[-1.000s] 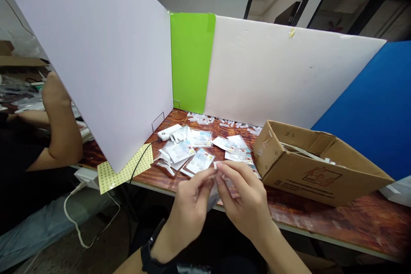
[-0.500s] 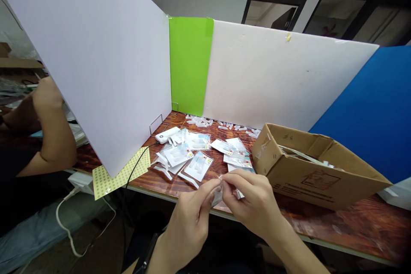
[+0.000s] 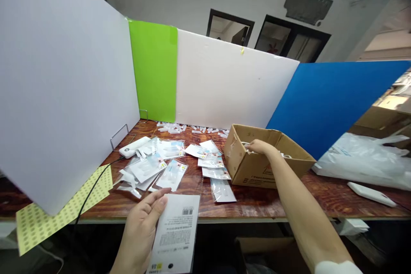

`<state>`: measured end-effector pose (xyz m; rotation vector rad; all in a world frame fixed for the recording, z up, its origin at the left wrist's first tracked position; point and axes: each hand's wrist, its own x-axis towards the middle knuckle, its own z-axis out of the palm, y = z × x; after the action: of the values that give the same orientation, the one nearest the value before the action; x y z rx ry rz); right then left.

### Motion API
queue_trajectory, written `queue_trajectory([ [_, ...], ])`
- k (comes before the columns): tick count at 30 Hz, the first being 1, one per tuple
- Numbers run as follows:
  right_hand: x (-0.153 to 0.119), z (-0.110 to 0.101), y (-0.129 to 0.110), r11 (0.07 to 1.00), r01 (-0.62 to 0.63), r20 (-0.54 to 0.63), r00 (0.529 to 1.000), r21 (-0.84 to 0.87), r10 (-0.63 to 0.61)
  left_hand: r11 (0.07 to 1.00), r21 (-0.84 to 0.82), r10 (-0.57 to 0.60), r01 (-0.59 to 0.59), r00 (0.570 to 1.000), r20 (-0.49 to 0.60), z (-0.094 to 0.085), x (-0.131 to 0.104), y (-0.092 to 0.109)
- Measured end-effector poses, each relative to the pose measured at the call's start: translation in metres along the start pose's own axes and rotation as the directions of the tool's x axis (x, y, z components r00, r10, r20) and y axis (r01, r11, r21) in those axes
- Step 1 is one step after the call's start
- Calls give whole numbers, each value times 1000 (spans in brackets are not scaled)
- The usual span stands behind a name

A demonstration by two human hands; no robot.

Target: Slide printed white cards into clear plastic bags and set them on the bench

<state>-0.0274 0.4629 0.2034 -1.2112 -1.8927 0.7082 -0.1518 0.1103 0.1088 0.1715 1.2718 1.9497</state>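
My left hand (image 3: 143, 224) grips a white printed packaging card (image 3: 176, 235) by its left edge, thumb on top. The card shows a barcode, small text and a dark round dot, and it is held over the table's front edge. My right hand (image 3: 259, 146) reaches over the near wall of the cardboard box (image 3: 252, 175); its fingertips are down inside, so what they touch is hidden. White items show faintly in the box. Just left of it lies a column of clear-bagged cards (image 3: 221, 190).
More bagged cards (image 3: 173, 175) lie at left, beside a white device (image 3: 134, 147) with a black cable. Small translucent pieces (image 3: 171, 127) are scattered along the white panel (image 3: 224, 90). A yellow sticker sheet (image 3: 64, 212) overhangs the front edge. At right are plastic bags (image 3: 369, 158).
My hands have come apart. The left now holds the printed card near the front edge, while the right has gone into the box. The view has swung right.
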Motion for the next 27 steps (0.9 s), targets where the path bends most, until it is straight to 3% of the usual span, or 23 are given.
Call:
queue_trajectory([
  [3, -1, 1, 1, 996, 23, 29, 999, -84, -21, 998, -45, -36, 36, 999, -3, 8, -1, -1],
  [5, -18, 4, -2, 993, 88, 7, 996, -84, -88, 998, -67, -22, 23, 1000, 10, 11, -1, 0],
  [8, -73, 14, -6, 979, 201, -17, 979, -4, -201, 996, -94, 13, -9, 999, 45, 14, -1, 2],
  [10, -124, 26, -7, 967, 219, 97, 968, 129, -232, 994, -108, 25, -19, 998, 58, 17, -1, 0],
  [11, -150, 33, -6, 937, 102, 304, 929, 334, -210, 993, -113, 27, -20, 998, 63, 20, -1, -1],
  [12, -173, 39, -6, 886, -67, 499, 844, 459, -195, 993, -117, 27, -18, 997, 69, 22, -2, -3],
  [14, -209, 49, -5, 787, -301, 693, 689, 539, -211, 993, -116, 22, -12, 996, 81, 25, -4, -8],
  [15, -221, 52, -5, 752, -367, 734, 642, 548, -223, 994, -111, 18, -9, 996, 89, 25, -6, -11],
  [18, -234, 51, -3, 666, -492, 784, 574, 561, -236, 998, -65, -13, 21, 993, 116, 18, -14, -17],
  [22, -245, 42, 13, 600, -653, 867, 475, 462, -150, 986, 63, -164, 156, 973, 162, -3, -27, -21],
  [24, -257, 41, 25, 610, -674, 879, 469, 415, -80, 967, 114, -245, 229, 955, 167, -13, -34, -25],
  [27, -279, 43, 41, 637, -653, 863, 504, 408, -36, 939, 118, -340, 324, 929, 150, -27, -45, -36],
])
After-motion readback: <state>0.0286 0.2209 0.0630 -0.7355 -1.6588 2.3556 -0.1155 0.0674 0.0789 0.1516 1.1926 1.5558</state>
